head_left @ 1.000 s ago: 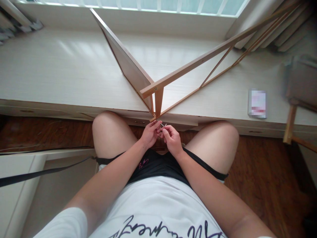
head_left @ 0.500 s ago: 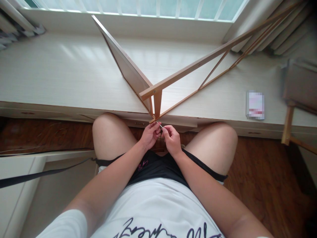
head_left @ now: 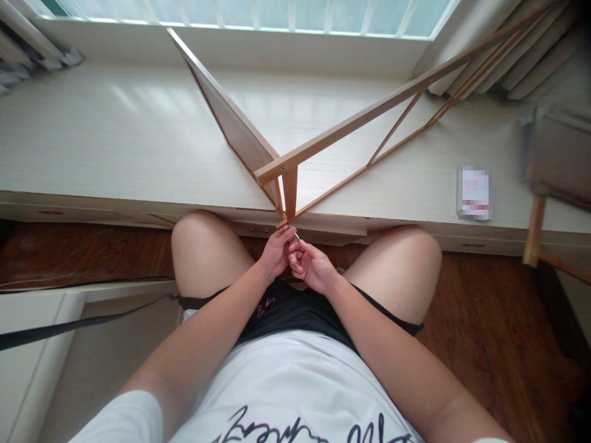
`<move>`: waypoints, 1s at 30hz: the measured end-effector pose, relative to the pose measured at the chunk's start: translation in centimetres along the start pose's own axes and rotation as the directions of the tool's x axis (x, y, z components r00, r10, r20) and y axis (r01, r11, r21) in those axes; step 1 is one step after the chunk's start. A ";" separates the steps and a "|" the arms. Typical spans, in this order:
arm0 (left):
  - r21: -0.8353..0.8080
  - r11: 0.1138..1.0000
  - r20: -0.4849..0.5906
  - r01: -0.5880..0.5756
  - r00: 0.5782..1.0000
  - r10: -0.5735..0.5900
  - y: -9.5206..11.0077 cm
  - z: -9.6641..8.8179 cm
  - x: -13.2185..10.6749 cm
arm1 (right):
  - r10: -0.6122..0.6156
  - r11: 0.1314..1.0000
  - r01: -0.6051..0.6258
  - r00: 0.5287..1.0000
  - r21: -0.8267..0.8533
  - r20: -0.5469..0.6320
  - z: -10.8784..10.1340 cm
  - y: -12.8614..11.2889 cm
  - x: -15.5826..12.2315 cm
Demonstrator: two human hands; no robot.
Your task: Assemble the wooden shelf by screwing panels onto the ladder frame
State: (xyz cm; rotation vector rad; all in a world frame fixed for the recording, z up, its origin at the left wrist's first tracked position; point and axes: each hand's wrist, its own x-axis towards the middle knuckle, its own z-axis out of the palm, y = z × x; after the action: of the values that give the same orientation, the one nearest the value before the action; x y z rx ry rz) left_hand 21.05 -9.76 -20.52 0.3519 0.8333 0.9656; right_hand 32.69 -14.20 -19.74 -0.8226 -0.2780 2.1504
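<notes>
Thin metal rod (head_left: 297, 237) at your fingertips, wooden frame (head_left: 360, 120) spread above with no hand on its long rails

The rod sits between your two hands, just below the frame's lowest corner, in front of the bench edge and between your knees. Your left hand (head_left: 277, 252) looks pinched closed on the rod's upper end, right against the wood. Your right hand (head_left: 314, 266) has its fingers curled at the lower end; you may have it gripped or only touching, I cannot tell which. The rod's tip is hidden by your left fingers, so its seating can't be checked either.

If both pinches loosen together, the rod could slip and drop past your lap onto the dark wood floor (head_left: 92, 252). A slanted push could make it skid and mark the wood.

Farther out, the panel (head_left: 231, 107) leans away to your left and the rails reach far to your right, over the white bench (head_left: 115, 138). That reach could turn a small twist at the corner into a swing, nipping your fingers where the pieces meet. A slide rightward might also bump the packet (head_left: 475, 192) or the chair (head_left: 558, 154) beyond it
</notes>
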 end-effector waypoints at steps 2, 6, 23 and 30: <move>-0.004 1.000 -0.014 0.005 1.000 -0.005 0.0 0.0 -0.1 | -0.050 0.998 0.049 0.999 -0.041 -0.021 0.0 0.2 0.1; 0.019 1.000 0.034 0.021 0.999 -0.022 0.0 -0.1 -0.2 | -0.284 0.944 0.260 0.954 -0.202 -0.099 -0.3 0.4 0.3; -0.041 0.999 0.059 -0.025 0.998 0.027 -0.1 -0.4 0.2 | -0.728 0.440 0.344 0.677 -0.829 -0.105 0.3 0.1 -0.2; -0.066 0.997 0.070 -0.035 0.997 0.040 -0.3 -0.5 0.3 | -0.757 0.380 0.338 0.648 -0.861 -0.080 0.6 -0.1 0.0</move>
State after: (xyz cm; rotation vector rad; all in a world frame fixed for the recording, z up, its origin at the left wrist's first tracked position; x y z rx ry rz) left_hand 20.92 -9.74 -21.18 0.3455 0.7313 1.0070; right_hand 32.40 -14.13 -19.26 -1.4525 -1.1525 1.0001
